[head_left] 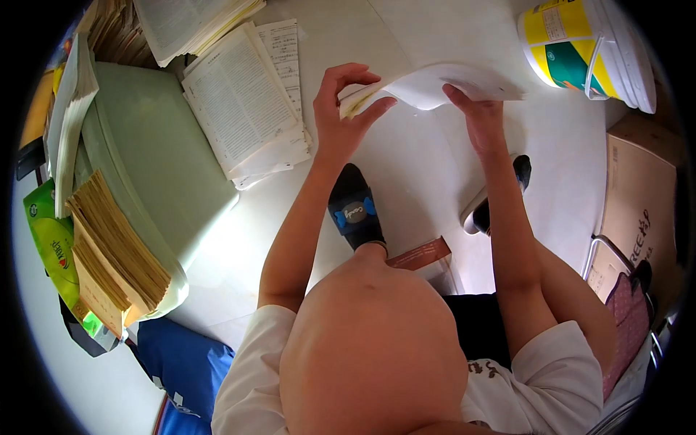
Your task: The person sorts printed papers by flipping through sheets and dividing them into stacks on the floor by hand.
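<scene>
1. Above the pale floor (pixel 428 36), out in front of my legs, I have a curved bundle of paper (pixel 428 83) stretched between my two hands; I cannot tell whether it is loose or bound.

2. My left hand (pixel 368 93) is spread into a curve at the yellowed end, thumb apart from the fingers, with the paper's edge inside that curve. Whether the rear fingers bear any weight, I cannot tell.

3. My right hand (pixel 470 100) appears to pinch the near edge, thumb against the white side, the other fingers mostly hidden.

4. Since my left side looks loose, that end could slip and fan out; uneven support would cause it, I judge.

5. The bundle bows up in the middle, so pushing my hands closer might turn the bow into a crease, and a hard pull might tear a thin page.

6. To the left, printed pages (pixel 243 101) lie loosely overlapped on the floor. A low sweep of my left forearm could knock them askew.

7. My slippered foot (pixel 353 210) is near those pages; stepping sideways might scuff them. The white bucket (pixel 573 54) stands to the right, and a wide swing could bump it.
</scene>
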`<act>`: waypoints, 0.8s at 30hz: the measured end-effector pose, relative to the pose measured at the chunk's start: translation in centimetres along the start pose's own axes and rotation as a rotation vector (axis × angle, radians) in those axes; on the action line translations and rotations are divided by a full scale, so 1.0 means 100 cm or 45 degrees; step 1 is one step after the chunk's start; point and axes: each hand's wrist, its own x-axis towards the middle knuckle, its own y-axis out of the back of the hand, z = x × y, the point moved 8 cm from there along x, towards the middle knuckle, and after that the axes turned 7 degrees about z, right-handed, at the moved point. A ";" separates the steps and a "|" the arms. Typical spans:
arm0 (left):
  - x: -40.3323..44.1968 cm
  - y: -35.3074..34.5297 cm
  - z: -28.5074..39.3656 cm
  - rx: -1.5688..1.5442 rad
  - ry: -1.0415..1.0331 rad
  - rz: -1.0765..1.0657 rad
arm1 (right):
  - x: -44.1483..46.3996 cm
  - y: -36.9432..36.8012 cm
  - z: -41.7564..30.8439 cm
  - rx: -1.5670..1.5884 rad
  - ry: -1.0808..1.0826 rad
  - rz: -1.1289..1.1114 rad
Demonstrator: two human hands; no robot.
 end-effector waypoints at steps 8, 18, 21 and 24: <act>-0.006 -0.004 -0.047 0.107 0.306 -0.148 | 0.005 -0.005 0.027 -0.252 -0.036 -0.091; -0.016 -0.001 -0.064 0.058 0.408 -0.108 | 0.009 -0.004 0.036 -0.327 -0.092 -0.139; -0.022 0.001 -0.073 0.039 0.465 -0.104 | 0.014 -0.003 0.034 -0.518 0.039 -0.152; -0.029 0.000 -0.072 0.228 0.569 -0.245 | 0.018 0.000 0.021 -0.493 0.086 0.007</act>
